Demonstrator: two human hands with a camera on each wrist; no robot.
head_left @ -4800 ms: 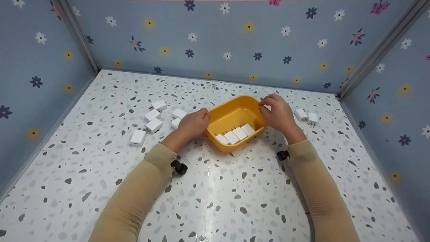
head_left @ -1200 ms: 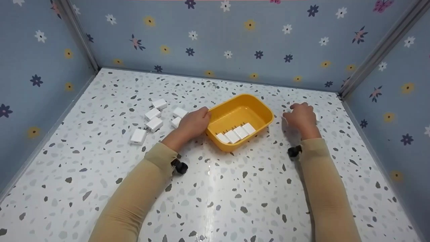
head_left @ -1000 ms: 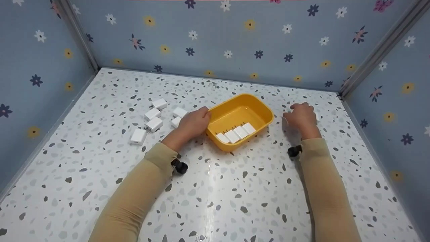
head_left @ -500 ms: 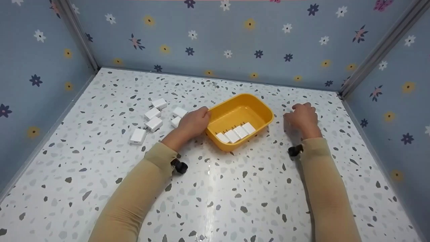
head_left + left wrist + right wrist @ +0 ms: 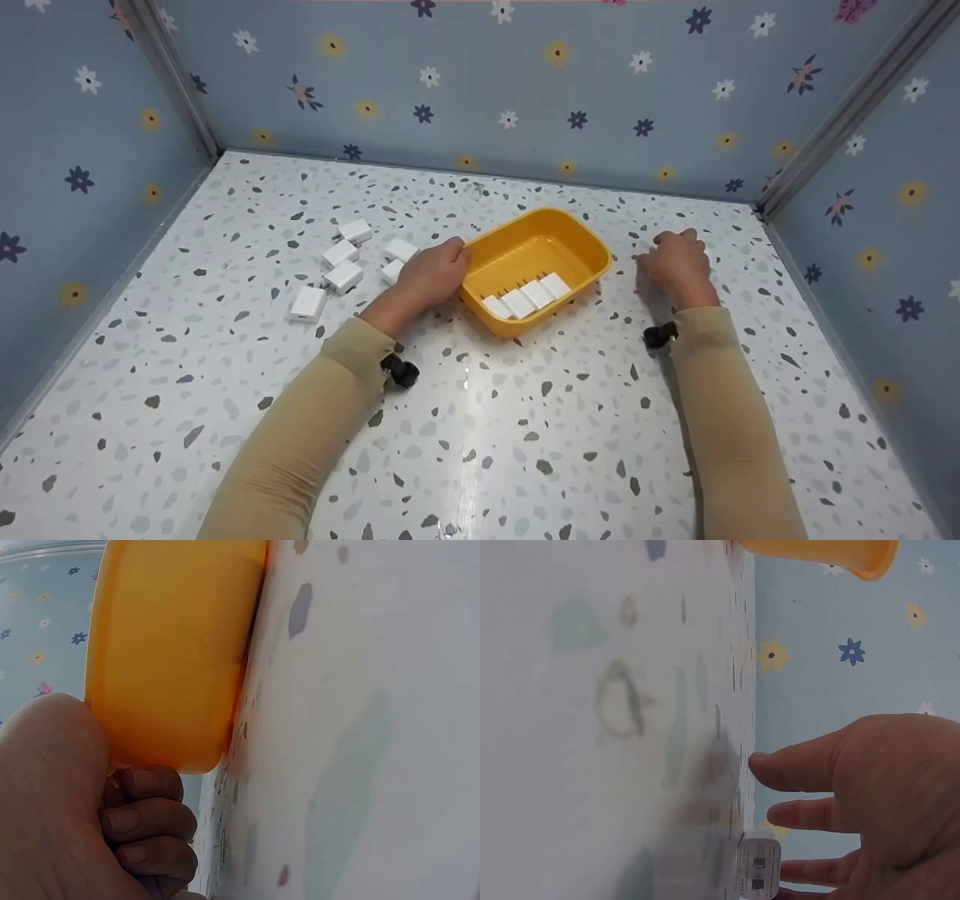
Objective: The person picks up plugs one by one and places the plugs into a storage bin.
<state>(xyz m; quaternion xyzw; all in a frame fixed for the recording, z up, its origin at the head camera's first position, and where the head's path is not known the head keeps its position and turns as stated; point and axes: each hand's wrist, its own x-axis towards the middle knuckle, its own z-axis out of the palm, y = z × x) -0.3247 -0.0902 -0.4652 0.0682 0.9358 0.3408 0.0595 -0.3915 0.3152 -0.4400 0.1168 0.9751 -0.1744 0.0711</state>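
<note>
I have the left hand (image 5: 433, 271) gripping a yellow, oblong plastic tub (image 5: 537, 256); the right hand (image 5: 676, 262), fingers parted, empty, is beside a white, boxy plastic charger (image 5: 758, 870).

The right fingers (image 5: 810, 814) have left the yellow tray (image 5: 517, 259)

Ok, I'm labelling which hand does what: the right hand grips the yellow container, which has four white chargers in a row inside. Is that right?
Not quite: the left hand grips the yellow container, which has four white chargers in a row inside. The head view shows this.
</note>
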